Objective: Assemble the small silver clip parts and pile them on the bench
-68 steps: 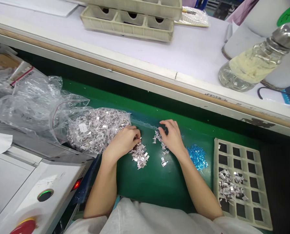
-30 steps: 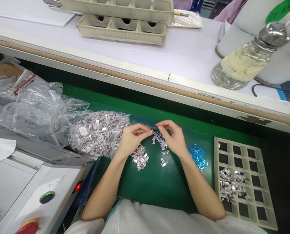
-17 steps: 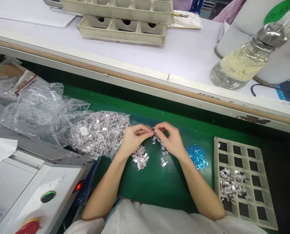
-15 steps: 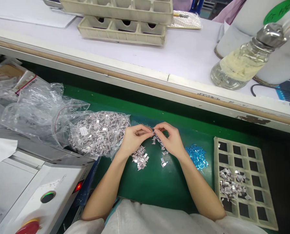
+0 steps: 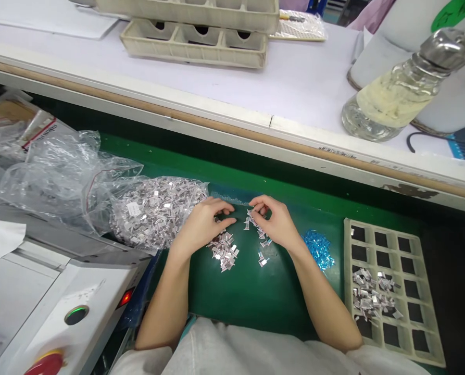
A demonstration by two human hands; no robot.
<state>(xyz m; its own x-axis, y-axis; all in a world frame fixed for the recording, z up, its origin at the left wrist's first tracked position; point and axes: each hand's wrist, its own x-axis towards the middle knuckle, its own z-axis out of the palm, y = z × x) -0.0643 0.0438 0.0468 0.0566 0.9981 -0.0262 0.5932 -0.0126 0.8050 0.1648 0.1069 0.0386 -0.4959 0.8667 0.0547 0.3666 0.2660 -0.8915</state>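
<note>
Two levels: below, a green table, smooth and slightly shiny; above and behind, a white shelf. On the shelf, stacked trays, a glass bottle with metal cap, and sheets of paper at the far left. To the left of the table, a white machine with a red knob and a black button inside a green lit ring.

Along the front of the shelf, a brown strip, slanting across beyond both hands. Between the forearms, a wide stretch of green, good for moving; tighter on the left, with a bulging clear bag just beside the left hand. Further right, a compartment tray, well apart from the right hand.

Both hands apart from each other. On the left, thumb and fingers parted above a pile of metal pieces. On the right, fingers curled near the thumb, above a looser group of metal pieces; cannot tell about any piece inside this grip.

Silvery, thin, angular metal, also inside the bag and in several compartments. Beside the right forearm, a heap of small shiny blue pieces. Wrinkled plastic for the bag; cloudy, pale plastic for the tray, with dark bottoms.
</note>
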